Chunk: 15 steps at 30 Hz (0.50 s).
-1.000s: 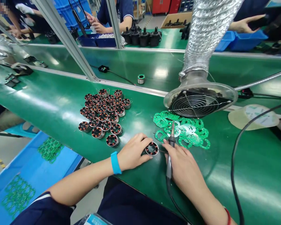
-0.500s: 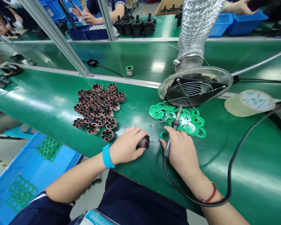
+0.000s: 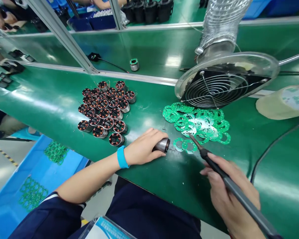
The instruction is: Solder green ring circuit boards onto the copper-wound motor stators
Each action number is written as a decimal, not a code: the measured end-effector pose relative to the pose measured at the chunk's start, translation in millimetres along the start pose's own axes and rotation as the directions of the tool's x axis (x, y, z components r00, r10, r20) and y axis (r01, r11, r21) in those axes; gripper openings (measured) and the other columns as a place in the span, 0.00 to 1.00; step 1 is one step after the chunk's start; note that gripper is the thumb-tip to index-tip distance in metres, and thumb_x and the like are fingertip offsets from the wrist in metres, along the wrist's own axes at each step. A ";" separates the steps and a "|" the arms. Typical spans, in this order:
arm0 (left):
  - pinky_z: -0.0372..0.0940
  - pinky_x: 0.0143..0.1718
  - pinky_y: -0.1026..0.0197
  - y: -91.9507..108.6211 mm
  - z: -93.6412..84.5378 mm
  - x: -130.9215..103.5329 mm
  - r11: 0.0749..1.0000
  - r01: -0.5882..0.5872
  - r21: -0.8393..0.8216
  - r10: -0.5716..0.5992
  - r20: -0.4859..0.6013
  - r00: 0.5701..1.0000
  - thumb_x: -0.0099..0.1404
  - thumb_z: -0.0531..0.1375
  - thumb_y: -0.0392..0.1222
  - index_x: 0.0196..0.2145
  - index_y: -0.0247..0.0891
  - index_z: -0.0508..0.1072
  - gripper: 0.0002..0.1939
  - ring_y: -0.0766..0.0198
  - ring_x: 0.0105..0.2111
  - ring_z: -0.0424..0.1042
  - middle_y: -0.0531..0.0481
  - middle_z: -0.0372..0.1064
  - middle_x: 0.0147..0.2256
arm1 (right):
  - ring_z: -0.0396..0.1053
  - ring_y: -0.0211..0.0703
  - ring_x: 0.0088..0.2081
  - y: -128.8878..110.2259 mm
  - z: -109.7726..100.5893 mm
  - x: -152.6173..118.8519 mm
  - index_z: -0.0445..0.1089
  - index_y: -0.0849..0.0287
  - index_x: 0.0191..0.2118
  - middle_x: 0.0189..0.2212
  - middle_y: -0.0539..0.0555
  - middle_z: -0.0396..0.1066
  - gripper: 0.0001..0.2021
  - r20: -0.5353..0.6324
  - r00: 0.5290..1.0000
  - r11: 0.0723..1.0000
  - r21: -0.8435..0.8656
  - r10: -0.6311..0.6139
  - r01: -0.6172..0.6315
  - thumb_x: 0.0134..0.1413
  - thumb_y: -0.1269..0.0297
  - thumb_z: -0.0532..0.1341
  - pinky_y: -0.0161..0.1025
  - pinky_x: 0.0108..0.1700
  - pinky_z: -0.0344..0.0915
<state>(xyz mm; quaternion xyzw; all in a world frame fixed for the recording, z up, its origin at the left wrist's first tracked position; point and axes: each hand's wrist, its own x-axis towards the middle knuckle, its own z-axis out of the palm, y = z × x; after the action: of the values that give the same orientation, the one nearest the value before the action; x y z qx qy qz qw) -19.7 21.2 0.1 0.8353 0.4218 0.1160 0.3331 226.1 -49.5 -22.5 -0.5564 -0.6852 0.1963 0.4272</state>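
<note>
1. Wound metal core (image 3: 161, 145): it lies tilted onto its side on the green bench (image 3: 144, 114), its winding end turned towards the right hand; a second ago that end faced up.
2. Left hand (image 3: 141, 149): partly closed, with thumb and fingers around the core's body, holding it from the side.
3. Right hand (image 3: 219, 196): curled around the soldering iron (image 3: 246, 203); it has drawn back from the core, and the iron, upright before, now slants down with its tip over the near edge of the ring pile.
4. Two green rings (image 3: 175, 146) lie overlapping between the core and the green pile (image 3: 201, 123), now uncovered by the right hand.
5. No green ring shows on the core's visible end, so core and rings remain separate.
</note>
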 end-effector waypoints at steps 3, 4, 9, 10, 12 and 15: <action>0.60 0.55 0.49 -1.5 3.3 3.5 1.000 -0.021 0.000 0.021 -0.032 0.999 0.66 0.61 0.37 0.52 0.36 0.64 0.17 0.52 0.52 0.65 0.40 0.68 0.52 | 0.72 0.37 0.22 -1.1 0.9 -12.4 0.74 0.57 0.42 0.29 0.52 0.76 0.09 -0.095 0.965 0.961 0.161 0.243 -0.226 0.60 0.59 0.62 0.35 0.25 0.71; 0.59 0.56 0.48 -2.4 4.3 4.2 1.000 -0.026 0.002 0.026 -0.044 0.999 0.66 0.60 0.37 0.53 0.36 0.64 0.18 0.52 0.53 0.65 0.40 0.67 0.52 | 0.71 0.36 0.21 -1.2 1.6 -14.1 0.74 0.57 0.41 0.26 0.51 0.75 0.09 -0.098 0.953 0.943 0.206 0.285 -0.261 0.60 0.59 0.63 0.34 0.23 0.71; 0.57 0.58 0.47 -7.0 8.4 3.9 0.999 -0.043 0.015 0.044 -0.052 0.998 0.68 0.59 0.38 0.55 0.36 0.64 0.19 0.51 0.55 0.63 0.38 0.66 0.55 | 0.71 0.36 0.18 -0.3 2.5 -11.6 0.75 0.57 0.37 0.20 0.49 0.73 0.10 -0.001 0.951 0.921 0.252 0.308 -0.298 0.59 0.56 0.63 0.30 0.20 0.70; 0.57 0.58 0.46 -7.4 8.8 3.6 0.999 -0.039 0.017 0.040 -0.048 0.998 0.68 0.59 0.38 0.55 0.36 0.64 0.19 0.51 0.56 0.63 0.39 0.65 0.55 | 0.71 0.36 0.18 -0.1 2.3 -11.0 0.75 0.57 0.37 0.20 0.49 0.72 0.11 0.009 0.950 0.920 0.245 0.312 -0.304 0.59 0.55 0.63 0.30 0.20 0.70; 0.57 0.58 0.46 -7.6 9.5 3.1 0.999 -0.034 0.021 0.035 -0.047 0.998 0.68 0.58 0.39 0.56 0.37 0.64 0.19 0.50 0.56 0.63 0.39 0.65 0.55 | 0.72 0.38 0.19 0.4 1.9 -11.2 0.75 0.57 0.37 0.19 0.49 0.72 0.10 0.009 0.946 0.918 0.239 0.323 -0.316 0.59 0.56 0.63 0.31 0.20 0.70; 0.57 0.57 0.47 -7.1 9.9 2.8 0.999 -0.035 0.028 0.037 -0.054 0.998 0.68 0.58 0.38 0.56 0.37 0.64 0.19 0.51 0.55 0.63 0.39 0.65 0.55 | 0.72 0.38 0.20 1.5 1.8 -14.4 0.75 0.57 0.37 0.21 0.49 0.73 0.08 -0.004 0.948 0.923 0.229 0.318 -0.309 0.59 0.59 0.63 0.32 0.21 0.70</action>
<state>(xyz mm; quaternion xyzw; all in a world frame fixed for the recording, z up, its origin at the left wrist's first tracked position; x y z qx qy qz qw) -17.8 21.9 -12.2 0.8437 0.4170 0.1390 0.3083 225.8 -62.0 -29.9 -0.6105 -0.5519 0.3270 0.4644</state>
